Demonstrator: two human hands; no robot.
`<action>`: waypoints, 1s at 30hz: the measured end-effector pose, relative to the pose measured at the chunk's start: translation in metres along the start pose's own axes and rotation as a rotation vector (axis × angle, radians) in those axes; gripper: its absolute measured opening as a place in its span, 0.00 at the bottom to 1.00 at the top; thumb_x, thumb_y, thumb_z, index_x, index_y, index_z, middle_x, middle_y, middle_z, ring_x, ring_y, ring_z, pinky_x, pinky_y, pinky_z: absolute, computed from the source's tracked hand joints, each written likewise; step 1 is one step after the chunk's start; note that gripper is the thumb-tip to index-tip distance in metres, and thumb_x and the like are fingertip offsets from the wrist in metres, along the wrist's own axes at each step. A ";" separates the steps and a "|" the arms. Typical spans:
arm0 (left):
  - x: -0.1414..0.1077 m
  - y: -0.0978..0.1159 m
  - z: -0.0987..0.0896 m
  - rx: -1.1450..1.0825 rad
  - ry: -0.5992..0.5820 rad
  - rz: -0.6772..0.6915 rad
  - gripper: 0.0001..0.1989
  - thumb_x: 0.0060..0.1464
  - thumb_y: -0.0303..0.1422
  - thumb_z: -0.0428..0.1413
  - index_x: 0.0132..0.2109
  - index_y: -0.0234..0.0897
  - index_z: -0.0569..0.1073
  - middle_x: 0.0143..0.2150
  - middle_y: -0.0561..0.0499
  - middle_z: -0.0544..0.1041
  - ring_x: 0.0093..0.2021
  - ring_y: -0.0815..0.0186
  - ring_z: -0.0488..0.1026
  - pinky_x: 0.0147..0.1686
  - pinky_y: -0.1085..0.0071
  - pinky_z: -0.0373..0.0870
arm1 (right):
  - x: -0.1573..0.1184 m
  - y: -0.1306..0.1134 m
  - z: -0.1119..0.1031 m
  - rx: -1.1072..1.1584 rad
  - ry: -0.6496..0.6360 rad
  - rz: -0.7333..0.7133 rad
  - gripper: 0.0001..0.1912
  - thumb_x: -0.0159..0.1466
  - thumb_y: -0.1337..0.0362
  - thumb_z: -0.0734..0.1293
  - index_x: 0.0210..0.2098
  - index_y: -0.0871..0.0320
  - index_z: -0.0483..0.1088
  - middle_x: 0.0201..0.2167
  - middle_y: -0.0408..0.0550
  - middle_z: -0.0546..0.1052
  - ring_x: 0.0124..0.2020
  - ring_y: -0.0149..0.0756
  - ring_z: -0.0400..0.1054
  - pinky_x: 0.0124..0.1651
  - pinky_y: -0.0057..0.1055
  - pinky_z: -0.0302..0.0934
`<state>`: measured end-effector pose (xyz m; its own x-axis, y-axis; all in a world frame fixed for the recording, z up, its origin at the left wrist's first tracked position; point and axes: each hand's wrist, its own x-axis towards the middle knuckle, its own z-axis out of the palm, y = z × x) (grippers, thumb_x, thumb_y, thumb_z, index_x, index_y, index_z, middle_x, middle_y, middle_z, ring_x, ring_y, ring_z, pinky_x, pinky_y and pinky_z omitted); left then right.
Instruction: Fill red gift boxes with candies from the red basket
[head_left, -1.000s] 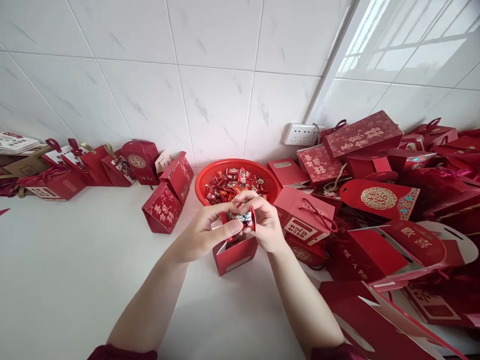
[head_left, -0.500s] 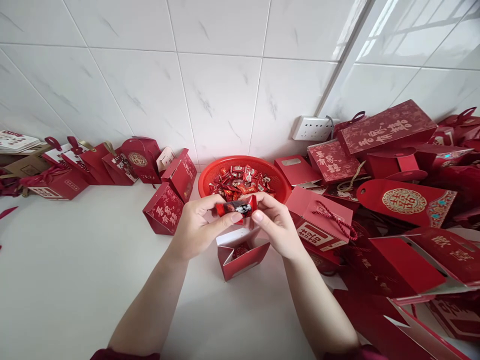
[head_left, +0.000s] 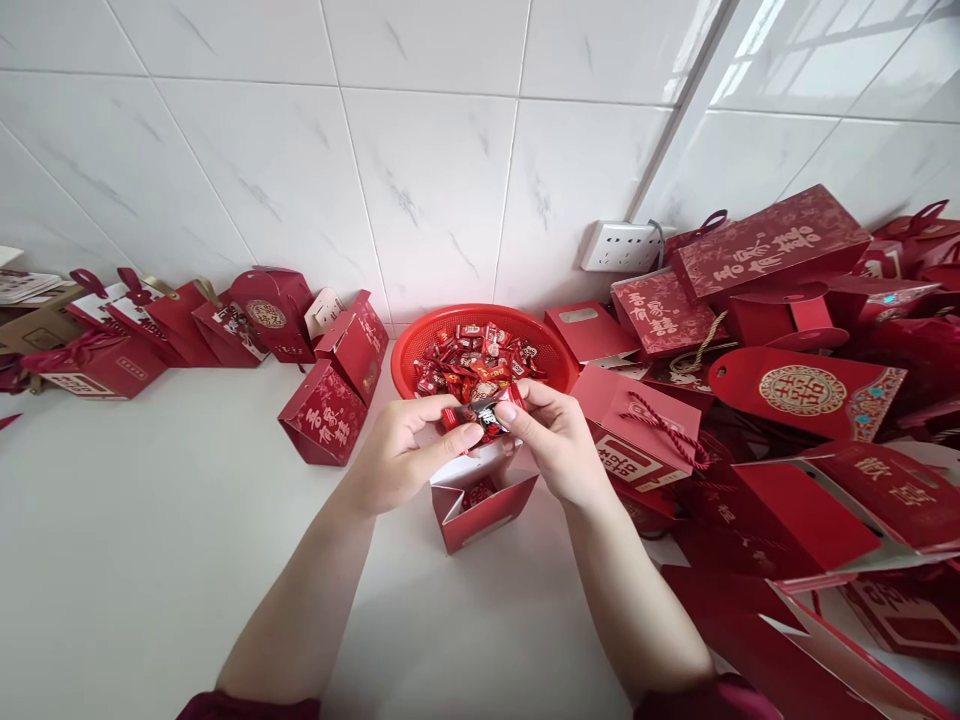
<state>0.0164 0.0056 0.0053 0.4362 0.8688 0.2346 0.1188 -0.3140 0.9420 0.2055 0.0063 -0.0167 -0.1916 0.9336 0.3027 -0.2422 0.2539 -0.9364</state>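
Observation:
My left hand [head_left: 409, 455] and my right hand [head_left: 553, 440] pinch a wrapped candy [head_left: 486, 418] between them, each at one end, thumbs on top. Its wrapper is dark brown and red with white lettering. Just below the candy stands a red paper box [head_left: 487, 512] with its top open and a white inner side; some red-wrapped pieces show inside, partly in shadow. Behind my hands, a round red plastic basket [head_left: 405, 345] holds many wrapped candies [head_left: 469, 355] in red and brown.
Two red boxes [head_left: 319, 415] stand left of the basket, and a row of gift boxes [head_left: 176, 325] lines the wall. Many red boxes [head_left: 780, 240] are heaped on the right, one with a rope handle [head_left: 667, 425]. A power strip [head_left: 621, 247] sits against the tiled wall.
My right thumb has moved left onto the candy's wrapper, and the candy has turned slightly. The view has shifted a little. Both hands still hold the candy above the box.

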 end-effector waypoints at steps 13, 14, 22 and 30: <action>-0.001 0.017 -0.018 0.448 -0.084 -0.078 0.18 0.55 0.45 0.61 0.48 0.39 0.75 0.45 0.49 0.79 0.45 0.59 0.74 0.43 0.69 0.70 | -0.007 -0.013 0.000 -0.177 0.106 -0.124 0.13 0.64 0.54 0.71 0.31 0.57 0.70 0.26 0.41 0.71 0.27 0.30 0.63 0.31 0.27 0.59; -0.002 0.017 -0.020 0.513 -0.108 -0.118 0.18 0.54 0.46 0.61 0.46 0.40 0.75 0.42 0.49 0.79 0.42 0.60 0.74 0.40 0.70 0.69 | -0.009 -0.015 0.000 -0.191 0.125 -0.147 0.12 0.64 0.55 0.71 0.31 0.57 0.70 0.27 0.42 0.71 0.28 0.31 0.63 0.32 0.28 0.60; -0.001 0.004 -0.010 0.507 -0.318 -0.395 0.15 0.59 0.46 0.53 0.38 0.41 0.77 0.32 0.53 0.78 0.19 0.69 0.68 0.18 0.73 0.57 | -0.019 -0.025 -0.003 -0.282 0.194 -0.209 0.08 0.66 0.56 0.69 0.37 0.54 0.73 0.28 0.43 0.73 0.26 0.32 0.67 0.29 0.30 0.65; 0.001 0.004 -0.003 0.567 -0.167 -0.211 0.13 0.62 0.39 0.50 0.38 0.44 0.79 0.25 0.54 0.73 0.24 0.65 0.67 0.24 0.73 0.56 | -0.020 -0.028 -0.001 -0.253 0.095 -0.201 0.08 0.69 0.57 0.66 0.43 0.53 0.71 0.33 0.44 0.75 0.29 0.33 0.71 0.32 0.30 0.68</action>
<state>0.0149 0.0065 0.0100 0.4795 0.8772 -0.0262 0.6524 -0.3364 0.6791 0.2175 -0.0193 0.0033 -0.0717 0.8748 0.4791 -0.0203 0.4790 -0.8776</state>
